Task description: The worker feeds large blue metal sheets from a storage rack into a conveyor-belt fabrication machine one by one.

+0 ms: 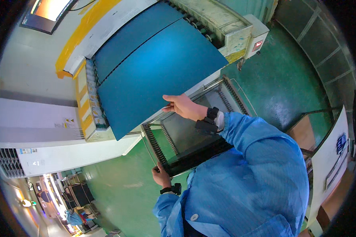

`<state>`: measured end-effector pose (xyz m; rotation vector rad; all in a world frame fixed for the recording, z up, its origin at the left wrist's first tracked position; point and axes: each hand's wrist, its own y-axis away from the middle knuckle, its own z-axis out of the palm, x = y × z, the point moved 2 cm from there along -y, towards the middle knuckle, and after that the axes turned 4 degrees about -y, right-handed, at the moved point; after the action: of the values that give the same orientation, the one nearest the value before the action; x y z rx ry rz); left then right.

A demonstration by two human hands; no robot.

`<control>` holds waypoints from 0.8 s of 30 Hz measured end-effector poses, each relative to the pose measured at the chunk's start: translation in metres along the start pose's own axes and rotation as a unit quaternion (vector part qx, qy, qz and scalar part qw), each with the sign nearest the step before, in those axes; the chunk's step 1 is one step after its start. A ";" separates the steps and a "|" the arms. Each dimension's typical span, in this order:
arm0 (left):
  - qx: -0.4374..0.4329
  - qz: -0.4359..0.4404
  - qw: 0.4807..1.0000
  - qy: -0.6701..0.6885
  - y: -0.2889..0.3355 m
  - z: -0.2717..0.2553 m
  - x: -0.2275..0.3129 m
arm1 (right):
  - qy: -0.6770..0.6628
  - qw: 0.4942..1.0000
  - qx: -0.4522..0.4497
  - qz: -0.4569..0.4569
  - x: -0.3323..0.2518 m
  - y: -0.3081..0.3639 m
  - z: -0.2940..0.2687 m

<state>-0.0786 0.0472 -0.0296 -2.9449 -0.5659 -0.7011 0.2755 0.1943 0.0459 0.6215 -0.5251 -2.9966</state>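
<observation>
Head cam looking down here: the big blue sheet (pixel 158 75) is lying half on the machine's roller outfeed (pixel 91 93), its near corner sticking out over the slotted metal rack (pixel 194 138). The right hand (pixel 182 106) is closed on that near edge, thumb on top, fingers under. The left hand (pixel 161 176) is down low, wrapped around the rack's front corner rail.

My guess is the sheet's thin, stiff-ish and light, but wide enough to flop or flex if only pinched at one corner, and the face looks like it would scratch or smudge. So edges only, ideally two hands spread well apart along the near side.

A second blue sheet (pixel 134 35) sits just behind it, edges nearly touching. Room-wise, the rack's toothed side rails sit right below, the machine's control box (pixel 256 36) is off to the right, and open green floor (pixel 122 185) lies to the left.
</observation>
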 end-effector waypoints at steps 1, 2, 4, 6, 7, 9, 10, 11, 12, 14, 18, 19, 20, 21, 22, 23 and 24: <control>0.002 -0.003 1.000 -0.005 0.000 0.001 -0.002 | 0.003 1.000 -0.006 0.002 0.000 -0.001 -0.001; -0.004 -0.008 1.000 -0.004 0.000 0.002 -0.003 | 0.001 1.000 -0.008 0.001 -0.001 -0.002 -0.002; -0.016 -0.020 1.000 -0.002 0.002 0.001 -0.004 | -0.001 1.000 -0.015 0.002 -0.001 -0.002 0.000; -0.009 -0.017 1.000 -0.011 0.001 0.002 -0.007 | -0.003 1.000 -0.020 0.009 -0.005 0.002 0.005; -0.004 -0.016 1.000 -0.015 0.000 0.003 -0.010 | -0.004 1.000 -0.024 0.014 -0.007 0.004 0.009; -0.023 -0.026 0.999 -0.006 -0.003 0.008 -0.017 | 0.001 0.999 -0.043 -0.010 -0.006 -0.003 -0.001; -0.028 -0.037 0.999 -0.001 -0.004 0.010 -0.022 | 0.005 0.998 -0.056 -0.015 -0.005 -0.006 0.001; -0.010 -0.024 1.000 -0.007 -0.006 0.012 -0.025 | 0.014 0.999 -0.047 -0.009 -0.004 -0.008 0.000; 0.010 -0.012 1.000 -0.013 -0.005 0.014 -0.028 | 0.025 0.999 -0.038 -0.002 -0.006 -0.006 0.005; 0.010 -0.012 1.000 -0.024 -0.005 0.011 -0.022 | 0.031 0.999 -0.029 0.003 -0.009 -0.006 0.007; -0.031 -0.040 0.998 -0.021 -0.003 0.005 -0.013 | 0.028 0.999 -0.037 0.008 -0.013 -0.011 0.006; -0.025 -0.032 0.999 -0.019 -0.002 0.005 -0.014 | 0.030 0.999 -0.043 0.011 -0.013 -0.012 0.007; -0.019 -0.023 0.999 -0.017 -0.003 0.004 -0.015 | 0.031 0.998 -0.048 0.013 -0.013 -0.014 0.008; -0.014 -0.028 0.999 -0.023 -0.003 0.005 -0.017 | 0.034 0.998 -0.042 0.010 -0.012 -0.015 0.007; -0.009 -0.032 0.999 -0.029 -0.003 0.006 -0.018 | 0.037 0.999 -0.036 0.008 -0.010 -0.017 0.007; -0.004 -0.036 0.999 -0.035 -0.003 0.007 -0.020 | 0.039 0.999 -0.030 0.004 -0.009 -0.019 0.006; -0.009 -0.044 0.998 -0.035 -0.002 0.006 -0.015 | 0.044 0.999 -0.032 0.002 -0.009 -0.021 0.004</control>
<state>-0.0890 0.0448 -0.0410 -2.9883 -0.7026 -0.6153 0.2833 0.2159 0.0458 0.7416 -0.4219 -2.9524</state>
